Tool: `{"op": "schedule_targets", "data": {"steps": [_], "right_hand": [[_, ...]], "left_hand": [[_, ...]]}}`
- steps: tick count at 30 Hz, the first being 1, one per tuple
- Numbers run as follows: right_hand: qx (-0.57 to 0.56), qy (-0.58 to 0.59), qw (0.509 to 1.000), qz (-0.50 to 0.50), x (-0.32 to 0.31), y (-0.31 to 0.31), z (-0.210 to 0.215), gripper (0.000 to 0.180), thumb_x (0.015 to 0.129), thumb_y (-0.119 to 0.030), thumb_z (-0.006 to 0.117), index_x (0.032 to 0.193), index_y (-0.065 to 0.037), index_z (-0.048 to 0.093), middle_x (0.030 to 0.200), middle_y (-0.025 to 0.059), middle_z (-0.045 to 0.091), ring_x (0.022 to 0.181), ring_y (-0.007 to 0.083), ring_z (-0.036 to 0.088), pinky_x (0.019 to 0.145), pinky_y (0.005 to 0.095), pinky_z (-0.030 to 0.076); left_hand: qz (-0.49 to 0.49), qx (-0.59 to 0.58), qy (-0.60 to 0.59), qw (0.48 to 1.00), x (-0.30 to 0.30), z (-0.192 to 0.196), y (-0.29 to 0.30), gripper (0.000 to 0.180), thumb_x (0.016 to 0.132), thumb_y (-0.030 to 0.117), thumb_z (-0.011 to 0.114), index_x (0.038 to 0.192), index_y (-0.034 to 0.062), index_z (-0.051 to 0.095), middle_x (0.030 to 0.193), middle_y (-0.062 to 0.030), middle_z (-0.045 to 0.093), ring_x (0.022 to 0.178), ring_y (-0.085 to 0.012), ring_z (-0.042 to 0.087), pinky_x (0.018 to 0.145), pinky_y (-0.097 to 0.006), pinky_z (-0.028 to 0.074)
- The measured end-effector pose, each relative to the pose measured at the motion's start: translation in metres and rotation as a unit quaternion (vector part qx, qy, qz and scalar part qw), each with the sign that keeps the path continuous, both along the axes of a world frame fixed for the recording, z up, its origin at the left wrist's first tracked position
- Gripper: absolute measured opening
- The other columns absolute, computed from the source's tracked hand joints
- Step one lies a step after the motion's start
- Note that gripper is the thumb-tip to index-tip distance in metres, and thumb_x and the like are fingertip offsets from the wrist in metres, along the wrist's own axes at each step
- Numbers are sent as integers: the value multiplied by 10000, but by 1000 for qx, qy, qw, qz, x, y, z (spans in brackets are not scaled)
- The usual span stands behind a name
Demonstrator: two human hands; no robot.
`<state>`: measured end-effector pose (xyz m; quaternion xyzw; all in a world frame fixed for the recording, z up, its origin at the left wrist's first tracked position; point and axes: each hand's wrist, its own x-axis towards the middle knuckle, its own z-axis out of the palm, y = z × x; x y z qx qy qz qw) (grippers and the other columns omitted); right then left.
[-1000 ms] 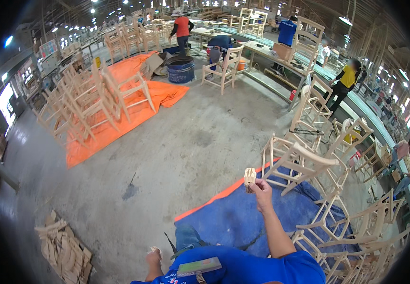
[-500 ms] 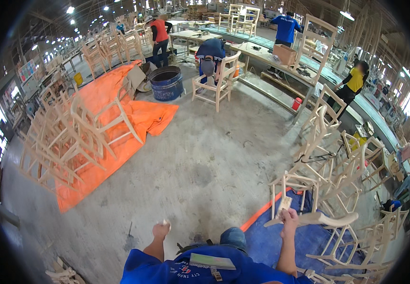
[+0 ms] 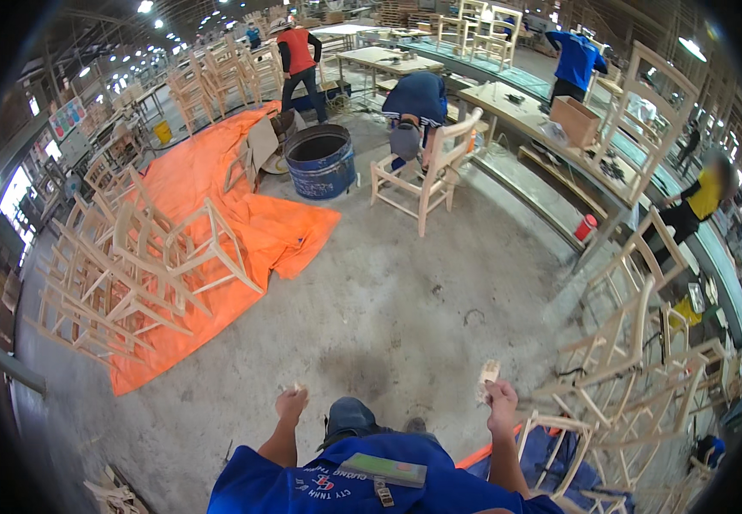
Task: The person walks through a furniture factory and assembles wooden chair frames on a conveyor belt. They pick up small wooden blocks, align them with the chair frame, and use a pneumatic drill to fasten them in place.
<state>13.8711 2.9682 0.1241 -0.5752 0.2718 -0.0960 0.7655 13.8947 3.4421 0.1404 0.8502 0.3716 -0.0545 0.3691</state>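
My right hand (image 3: 501, 403) is closed round a small flat, pale piece (image 3: 489, 372) with light brown patches, perhaps a worn sanding pad; it sticks up past my fingers. Low in front of my body, my left hand (image 3: 290, 403) is curled, and a small pale bit (image 3: 300, 388) shows at its fingertips, too small to name. Both hands are held apart over the concrete floor, touching no furniture. Closest to my right forearm is an unfinished wooden chair frame (image 3: 557, 422) on a blue sheet (image 3: 578, 480).
Wooden chairs stand stacked on an orange tarp (image 3: 152, 343) at left. A blue drum (image 3: 323, 176) is ahead, beside a person bending (image 3: 416, 103) over a chair (image 3: 426, 184). Long workbenches (image 3: 516, 107) and more chairs (image 3: 619, 343) line the right. Wood scraps (image 3: 114, 497) lie at lower left.
My view has turned right and I have stepped forward, the blue sheet and nearby chairs slipping toward the lower right. Both hands keep their grip; the right has come inward.
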Motion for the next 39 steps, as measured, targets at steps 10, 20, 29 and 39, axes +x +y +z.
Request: {"op": "schedule_targets", "data": {"steps": [10, 20, 29, 39], "right_hand": [[-28, -43, 986, 161, 408, 121, 12, 115, 916, -102, 708, 1006, -31, 690, 867, 25, 702, 724, 100, 603, 681, 268, 466], [-1, -30, 978, 208, 691, 250, 43, 199, 904, -82, 699, 1056, 36, 651, 894, 78, 711, 760, 118, 641, 709, 273, 509], [27, -49, 970, 236, 960, 313, 29, 286, 892, -106, 711, 1121, 50, 639, 977, 77, 701, 839, 119, 642, 772, 276, 506], [-8, -52, 959, 278, 1219, 368, 50, 251, 917, -108, 702, 1121, 28, 644, 986, 65, 695, 863, 107, 643, 798, 277, 519]], "left_hand": [[212, -66, 37, 974, 227, -66, 95, 426, 743, 442, 793, 866, 35, 779, 822, -132, 760, 803, -243, 738, 751, -378, 559], [100, -5, -50, 994, 579, -32, 195, 415, 806, 453, 732, 876, 45, 765, 769, -104, 737, 746, -233, 705, 726, -384, 530], [-99, 130, 123, 979, 805, -27, 235, 483, 838, 504, 646, 917, 45, 773, 889, -162, 751, 860, -315, 716, 755, -447, 518], [-157, 92, 150, 972, 985, -51, 270, 416, 904, 462, 579, 929, 94, 772, 917, -146, 757, 900, -329, 720, 762, -457, 529]]}}
